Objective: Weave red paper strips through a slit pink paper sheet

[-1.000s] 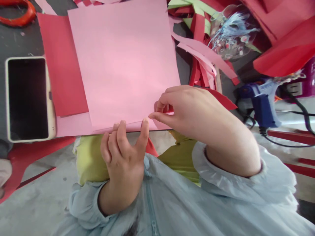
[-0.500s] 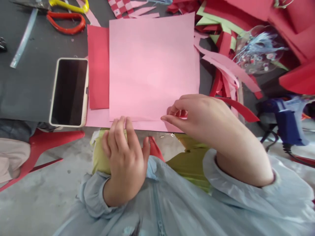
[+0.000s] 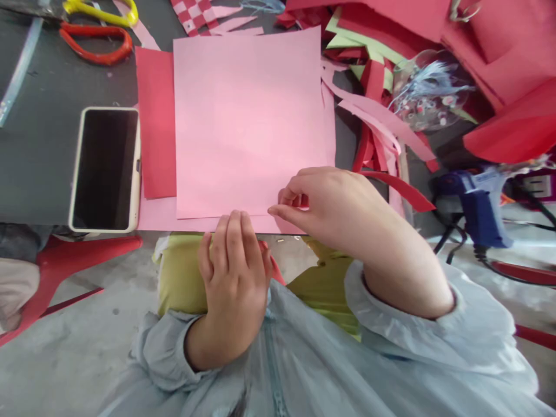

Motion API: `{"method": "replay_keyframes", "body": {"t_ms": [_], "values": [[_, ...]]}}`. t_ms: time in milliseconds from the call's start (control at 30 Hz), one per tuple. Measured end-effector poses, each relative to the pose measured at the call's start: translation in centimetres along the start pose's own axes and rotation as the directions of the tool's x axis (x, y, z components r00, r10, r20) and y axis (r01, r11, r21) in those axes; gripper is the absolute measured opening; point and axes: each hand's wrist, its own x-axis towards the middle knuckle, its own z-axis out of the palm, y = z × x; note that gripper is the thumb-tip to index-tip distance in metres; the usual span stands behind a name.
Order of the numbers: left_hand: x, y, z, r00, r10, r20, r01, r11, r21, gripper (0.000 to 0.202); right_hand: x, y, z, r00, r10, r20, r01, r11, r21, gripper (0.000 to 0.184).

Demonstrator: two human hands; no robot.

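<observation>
A large pink paper sheet point(image 3: 252, 121) lies at the near edge of the table, on top of another pink sheet point(image 3: 158, 214) that shows along its left and near sides. My left hand point(image 3: 237, 284) is open, with its outstretched fingertips resting on the near border of the paper. At the near right part of the top sheet, my right hand point(image 3: 330, 202) is closed in a pinch on the sheet's edge, fingers curled and thumb pointing left. The hand covers that corner. A red paper sheet point(image 3: 158, 127) sticks out on the left, partly under the top sheet.
A phone point(image 3: 106, 171) lies left of the papers. Scissors point(image 3: 98, 43) with red and yellow handles are at the far left. To the right are paper strips point(image 3: 373, 116), a clear tray point(image 3: 423, 116) holding beads and blue tassels, and a blue glue gun point(image 3: 482, 208).
My left hand has slid right along the near paper edge, its fingers closer together. My right hand keeps its pinch. The whole view has shifted slightly, so the table things appear further left.
</observation>
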Motion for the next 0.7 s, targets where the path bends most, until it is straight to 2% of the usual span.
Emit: {"method": "replay_keyframes", "body": {"t_ms": [200, 467, 700], "values": [[0.2, 1.0, 0.5, 0.995, 0.095, -0.029, -0.096, 0.995, -0.04, 0.044, 0.0, 0.0, 0.0, 1.0, -0.01, -0.01, 0.01, 0.999, 0.032, 0.015], [0.5, 0.9, 0.6, 0.996, 0.082, -0.047, -0.082, 0.997, 0.008, 0.045, -1.3, 1.4, -0.6, 0.999, 0.008, -0.033, -0.006, 0.998, 0.058, 0.02], [0.7, 0.7, 0.7, 0.997, 0.06, -0.042, -0.059, 0.998, 0.008, 0.049, -1.0, 1.6, -0.4, 0.999, 0.03, -0.027, -0.029, 0.999, 0.038, 0.017]]}}
